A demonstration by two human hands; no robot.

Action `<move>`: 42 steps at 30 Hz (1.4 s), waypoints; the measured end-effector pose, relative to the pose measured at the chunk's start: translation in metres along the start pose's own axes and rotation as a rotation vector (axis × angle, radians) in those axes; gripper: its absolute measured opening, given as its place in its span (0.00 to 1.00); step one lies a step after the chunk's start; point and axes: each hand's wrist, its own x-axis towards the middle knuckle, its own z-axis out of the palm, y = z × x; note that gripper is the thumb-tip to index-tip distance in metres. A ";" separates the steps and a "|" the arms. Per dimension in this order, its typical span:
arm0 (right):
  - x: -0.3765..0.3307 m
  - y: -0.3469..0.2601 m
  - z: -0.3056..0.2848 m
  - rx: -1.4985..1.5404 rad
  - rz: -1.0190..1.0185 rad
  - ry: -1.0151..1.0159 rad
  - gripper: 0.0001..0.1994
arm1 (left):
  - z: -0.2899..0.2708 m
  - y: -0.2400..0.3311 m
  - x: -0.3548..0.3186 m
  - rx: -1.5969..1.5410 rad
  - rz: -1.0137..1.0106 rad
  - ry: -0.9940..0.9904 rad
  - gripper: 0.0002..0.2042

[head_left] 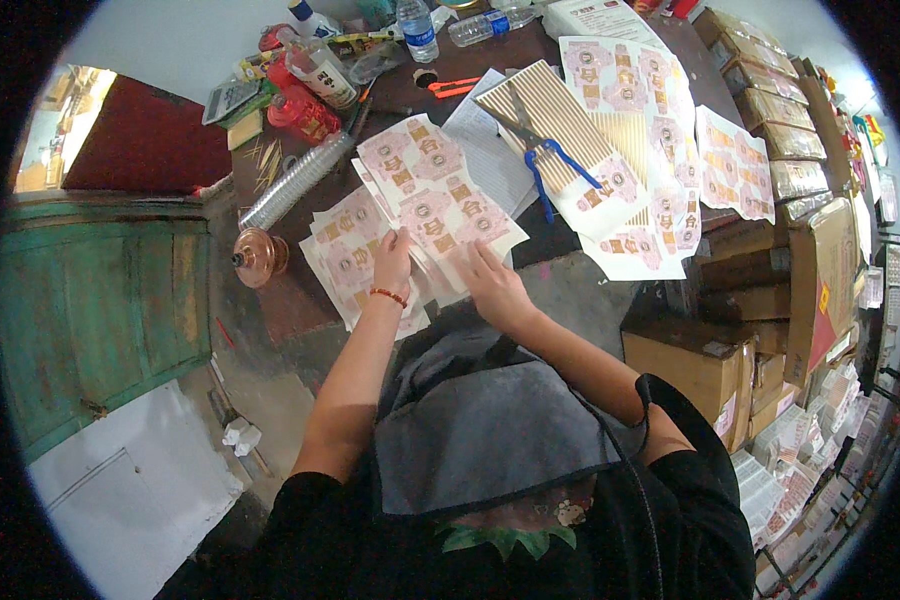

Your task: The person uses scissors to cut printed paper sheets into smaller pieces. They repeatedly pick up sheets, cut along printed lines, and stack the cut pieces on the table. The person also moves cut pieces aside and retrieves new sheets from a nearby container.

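At the near edge of the table, my left hand, a red bead bracelet on its wrist, is closed on a small stack of printed paper sheets, its thumb on top. My right hand rests on the stack's near right corner, its fingers stretched over the paper. Pink and gold patterns cover these sheets. More printed sheets lie under and left of my left hand. To the right, blue-handled scissors lie open on a striped sheet.
Large printed sheets spread over the table's right side. Bottles, a red container, a clear plastic roll and a copper-coloured lidded pot stand or lie at the back and left. Cardboard boxes are stacked at right.
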 end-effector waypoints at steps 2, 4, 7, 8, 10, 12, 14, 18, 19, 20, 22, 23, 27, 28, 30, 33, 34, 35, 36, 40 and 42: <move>-0.003 0.001 0.003 0.016 -0.006 -0.011 0.26 | 0.005 0.002 -0.004 -0.070 -0.039 -0.056 0.11; -0.006 0.003 0.010 0.026 -0.042 -0.010 0.25 | 0.005 0.002 -0.007 -0.134 -0.054 -0.079 0.11; -0.008 0.007 0.018 0.128 0.039 -0.004 0.25 | 0.009 0.006 -0.009 -0.186 -0.069 -0.111 0.12; -0.009 0.008 0.019 0.131 0.041 0.010 0.25 | 0.008 0.011 -0.013 -0.181 -0.086 -0.139 0.12; -0.007 0.007 0.013 0.139 0.043 0.042 0.26 | 0.006 0.014 -0.017 -0.167 -0.103 -0.153 0.12; -0.009 0.008 0.018 0.213 0.013 0.030 0.27 | -0.001 0.011 -0.010 -0.149 -0.106 -0.143 0.13; -0.013 0.023 0.030 0.196 -0.066 -0.011 0.29 | 0.006 0.018 -0.015 -0.166 -0.075 -0.212 0.15; -0.016 0.025 0.018 0.319 -0.117 -0.050 0.31 | 0.003 0.031 -0.025 -0.166 0.023 -0.294 0.17; -0.021 0.026 0.018 0.308 -0.077 -0.130 0.29 | 0.002 0.027 -0.022 -0.217 0.032 -0.298 0.17; -0.018 0.024 -0.011 0.164 -0.125 -0.234 0.28 | 0.004 0.035 -0.028 -0.191 -0.011 -0.229 0.12; -0.026 0.035 -0.051 0.437 0.077 -0.260 0.30 | 0.005 0.045 -0.032 -0.164 -0.055 -0.215 0.07; -0.028 0.050 -0.068 0.486 0.183 -0.197 0.29 | -0.002 0.042 -0.021 -0.163 -0.053 -0.260 0.07; -0.086 0.163 -0.114 0.550 0.816 0.373 0.20 | 0.001 0.019 0.015 -0.178 -0.073 -0.172 0.14; -0.104 0.184 -0.126 0.239 1.017 0.397 0.19 | 0.009 0.021 0.019 -0.162 -0.079 -0.118 0.15; -0.154 0.231 -0.132 0.009 1.126 0.520 0.19 | 0.028 0.027 0.025 0.087 -0.033 -0.076 0.19; -0.194 0.267 -0.141 -0.021 1.402 0.349 0.26 | 0.020 0.021 0.040 0.337 0.059 -0.097 0.23; -0.205 0.275 -0.135 0.013 1.468 0.385 0.29 | 0.025 0.025 0.040 0.398 0.093 -0.134 0.24; -0.214 0.286 -0.129 0.012 1.434 0.418 0.31 | 0.031 0.024 0.035 0.552 0.173 -0.006 0.27; -0.218 0.296 -0.123 0.019 1.401 0.443 0.32 | 0.032 0.028 0.034 0.656 0.180 0.010 0.28; -0.197 0.335 -0.137 0.087 1.247 0.534 0.37 | 0.039 0.046 0.019 0.884 0.223 0.101 0.30; -0.184 0.363 -0.147 0.003 1.137 0.483 0.36 | 0.036 0.045 0.028 0.912 0.189 0.085 0.29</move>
